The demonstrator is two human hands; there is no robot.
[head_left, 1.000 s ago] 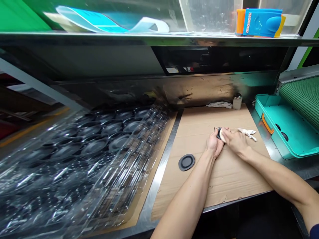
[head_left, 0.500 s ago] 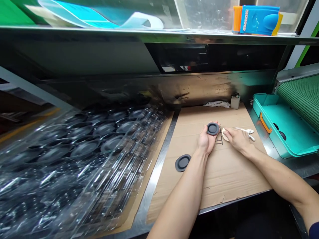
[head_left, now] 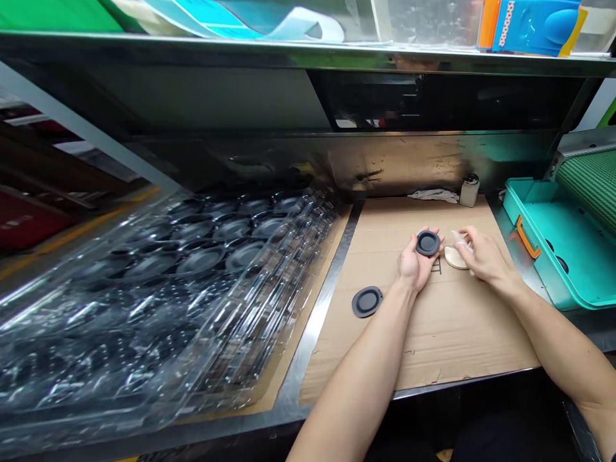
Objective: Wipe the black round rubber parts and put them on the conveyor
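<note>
A black round rubber-looking part point(head_left: 428, 243) with a raised rim rests on the fingers of my left hand point(head_left: 414, 264), palm up, with the thumb at its edge. My right hand point(head_left: 486, 258) pinches a crumpled white cloth point(head_left: 461, 241) just to the right of it. Below that cloth a cream round pad point(head_left: 455, 258) lies on the cardboard sheet point(head_left: 433, 333), partly covered by the right fingers. Another black part, with a wide oval flange point(head_left: 367, 301), lies on the cardboard to the left of my left forearm.
At left, stacked clear plastic trays point(head_left: 231, 327) hold several black round parts. A teal bin point(head_left: 577, 282) with an orange handle stands at right, black pieces inside, beside a green conveyor belt point(head_left: 590, 186). A small bottle point(head_left: 470, 191) and white gloves point(head_left: 433, 195) lie behind. A metal shelf point(head_left: 269, 52) spans above.
My right hand has let go of the cream pad, which now lies on the cardboard, and has taken up the white cloth. My left hand still holds the black part. The view has swung left.
</note>
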